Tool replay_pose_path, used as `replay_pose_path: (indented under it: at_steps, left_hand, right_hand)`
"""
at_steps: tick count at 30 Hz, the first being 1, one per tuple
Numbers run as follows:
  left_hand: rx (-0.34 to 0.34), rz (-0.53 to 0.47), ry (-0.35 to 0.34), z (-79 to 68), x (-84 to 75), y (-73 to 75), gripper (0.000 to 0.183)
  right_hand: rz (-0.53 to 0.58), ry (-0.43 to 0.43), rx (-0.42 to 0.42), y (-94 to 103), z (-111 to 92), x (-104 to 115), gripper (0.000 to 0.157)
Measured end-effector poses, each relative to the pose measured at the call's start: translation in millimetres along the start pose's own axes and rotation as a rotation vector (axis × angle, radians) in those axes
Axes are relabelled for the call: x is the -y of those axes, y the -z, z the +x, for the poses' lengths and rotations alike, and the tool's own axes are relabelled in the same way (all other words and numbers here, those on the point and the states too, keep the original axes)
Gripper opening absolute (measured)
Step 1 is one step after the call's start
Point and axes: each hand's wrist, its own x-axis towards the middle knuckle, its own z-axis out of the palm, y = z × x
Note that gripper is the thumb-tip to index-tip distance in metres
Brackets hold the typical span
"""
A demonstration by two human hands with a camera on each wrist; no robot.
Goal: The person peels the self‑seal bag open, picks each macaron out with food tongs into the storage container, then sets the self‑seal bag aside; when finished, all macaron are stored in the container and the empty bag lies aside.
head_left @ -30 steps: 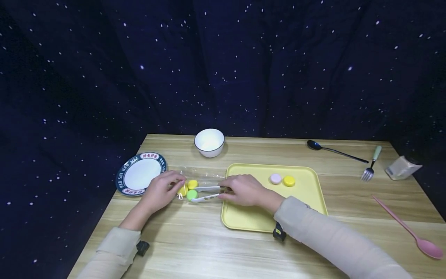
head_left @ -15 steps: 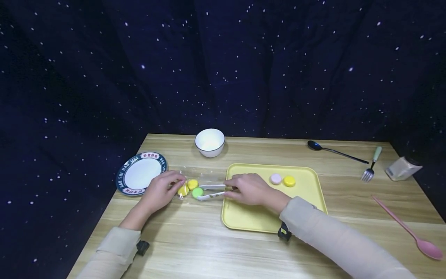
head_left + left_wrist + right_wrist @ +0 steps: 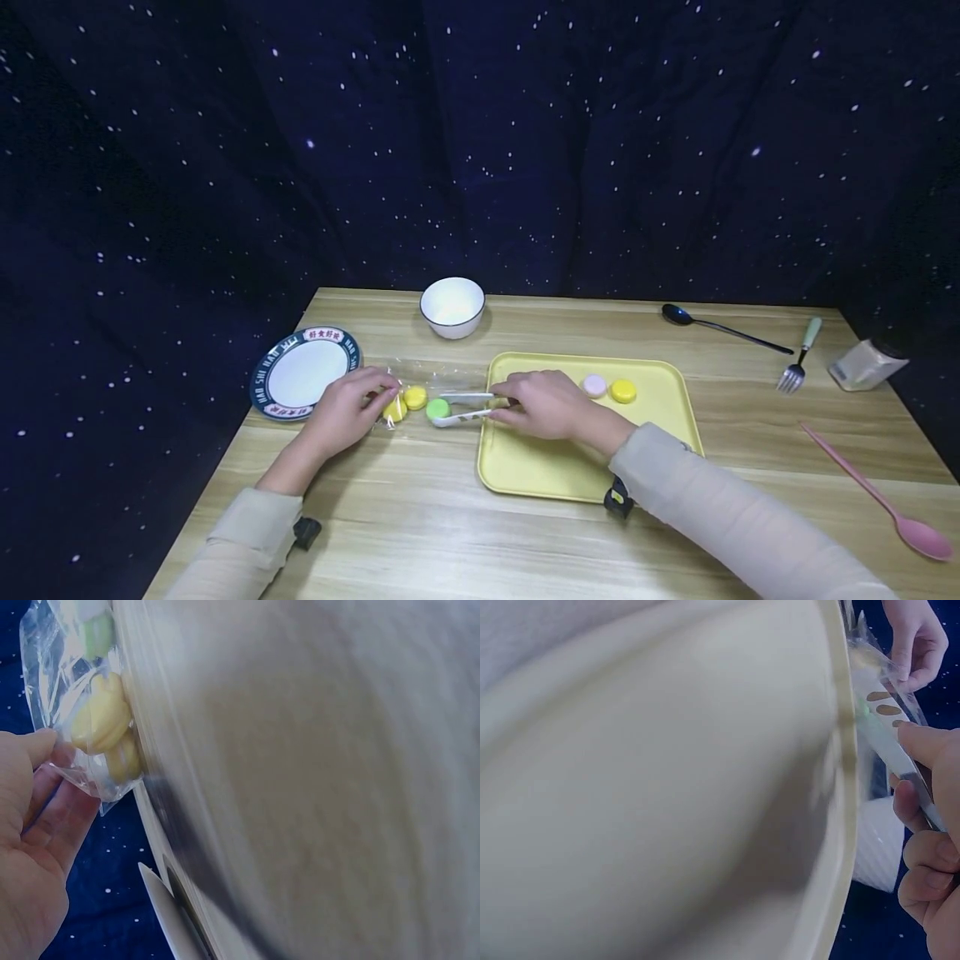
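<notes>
A clear plastic bag (image 3: 45, 682) lies on the table left of the yellow tray (image 3: 525, 471). My left hand (image 3: 341, 414) pinches the bag's closed-looking left end between thumb and fingers. Two yellow macarons (image 3: 415, 397) sit inside near that hand. White tongs (image 3: 461, 419), held by my right hand (image 3: 543, 405) over the tray's left edge, reach into the bag, their tips around a green macaron (image 3: 438, 408). How firmly they clasp it I cannot tell. On the tray rest a pale pink macaron (image 3: 594, 385) and a yellow one beside it.
Behind the bag stands a white bowl (image 3: 452, 307). A dark-rimmed plate (image 3: 262, 379) lies left of my left hand. To the right are a black spoon (image 3: 678, 314), a fork (image 3: 808, 332), a tilted jar (image 3: 862, 367) and a pink spoon (image 3: 922, 535).
My right hand has drawn the tongs slightly rightward, and the green macaron has moved right with them, away from the yellow ones. The left hand keeps its place on the bag.
</notes>
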Motion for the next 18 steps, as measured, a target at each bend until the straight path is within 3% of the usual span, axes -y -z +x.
replay_pose_path:
  at_steps: [10,18]
  left_hand:
    - [-0.011,-0.004,-0.019,0.3,-1.3,-0.6,0.009]
    - [-0.011,-0.011,-0.016,0.1,-0.3,-1.2,0.011]
  right_hand:
    - [-0.013,-0.009,-0.074,32.0,-38,-28,0.027]
    - [-0.023,-0.128,-0.093,57.4,-80,-65,0.039]
